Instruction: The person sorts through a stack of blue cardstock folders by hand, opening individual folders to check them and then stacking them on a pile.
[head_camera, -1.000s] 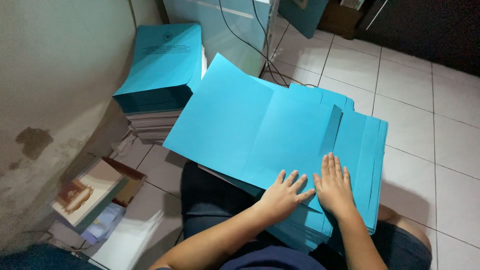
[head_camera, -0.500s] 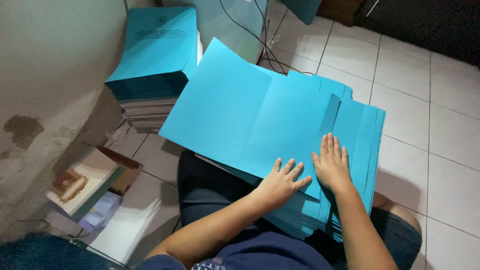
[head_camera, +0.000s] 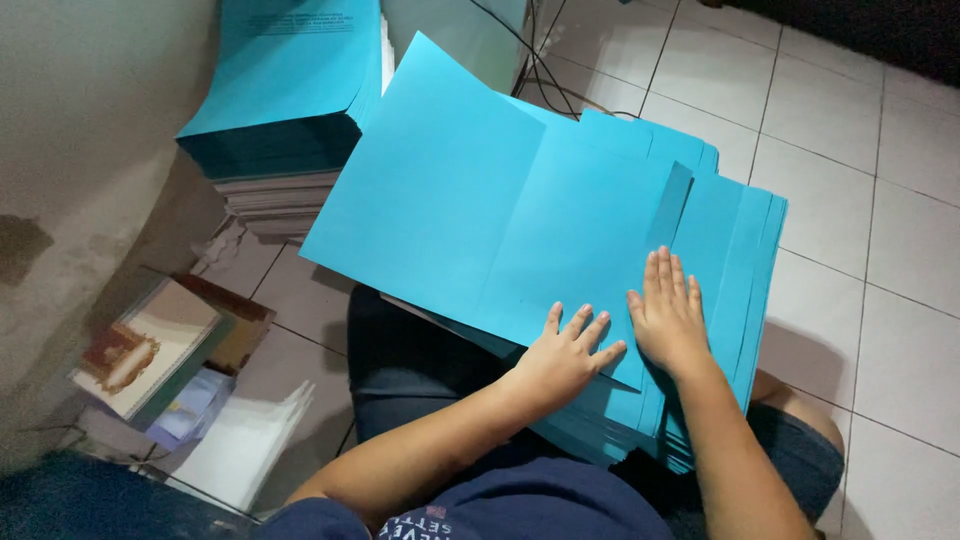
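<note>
Pressing both flat, open palms, left hand (head_camera: 562, 357) and right hand (head_camera: 668, 318), gripping nothing, you risk the blue sheet (head_camera: 480, 215) sliding off the lap stack (head_camera: 735, 270).

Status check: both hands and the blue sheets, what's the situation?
Left hand and right hand flat, fingers spread, on the top blue sheet. Sheet lies on blue paper stack across the lap. Nothing over the hands.

view tilted lower, both hands (head_camera: 615, 335) slid slightly toward the body on the blue sheet (head_camera: 480, 200)
</note>
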